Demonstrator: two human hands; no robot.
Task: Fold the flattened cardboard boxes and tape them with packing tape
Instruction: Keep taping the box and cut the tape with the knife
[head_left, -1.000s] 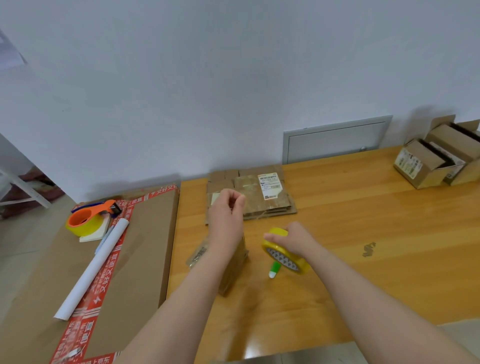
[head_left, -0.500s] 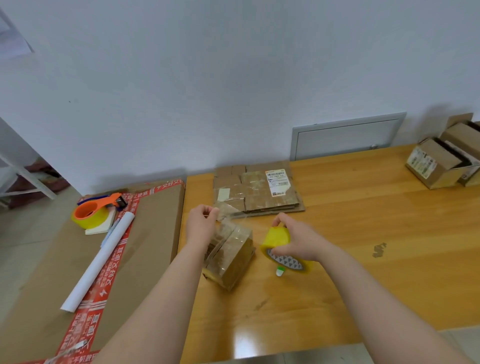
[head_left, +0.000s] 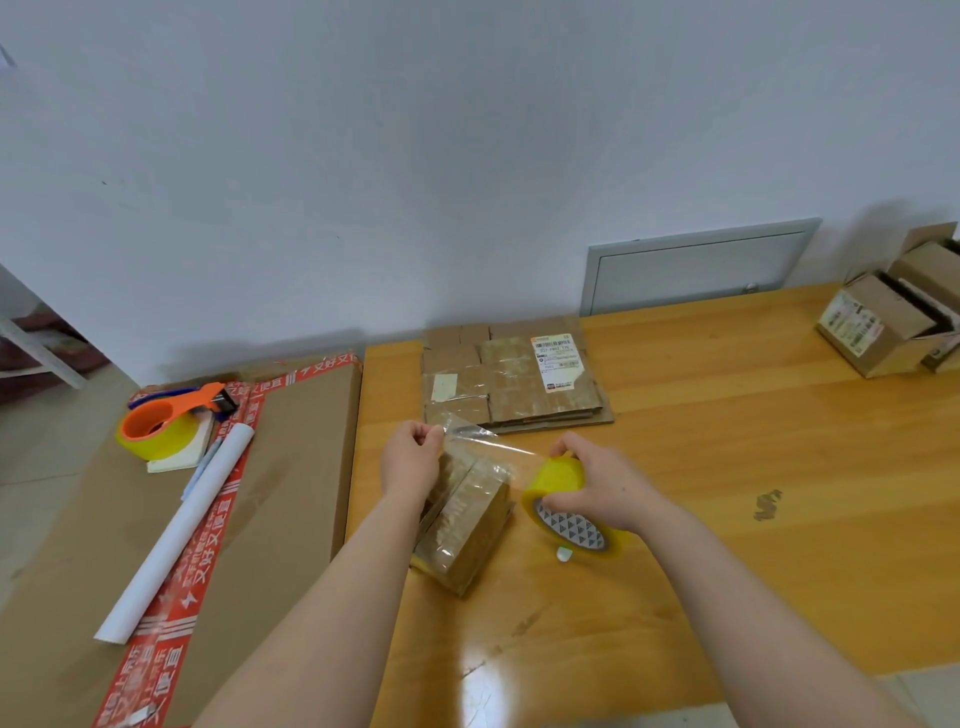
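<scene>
Cardboard box (head_left: 465, 519) sits near bench (head_left: 727, 493) left edge, partly under your left hand (head_left: 410, 460). That hand pinches free end of clear tape strip (head_left: 488, 441) above box. Your right hand (head_left: 597, 480) curls round yellow tape roll (head_left: 558, 475), just right of box. Flattened boxes (head_left: 514, 382) stacked at back edge.

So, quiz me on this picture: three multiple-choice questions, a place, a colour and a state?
1. Where does the orange tape dispenser lie? A) on the floor B) on the big brown carton left of the table C) in a hand
2. What colour is the tape roll in the right hand? A) red B) yellow C) white
3. The clear tape strip is: A) stretched from the roll to the left hand B) fully wound C) on the floor
Answers: 1B, it sits on the carton; 2B, its side is yellow; 3A, left fingers pinch its end.
</scene>
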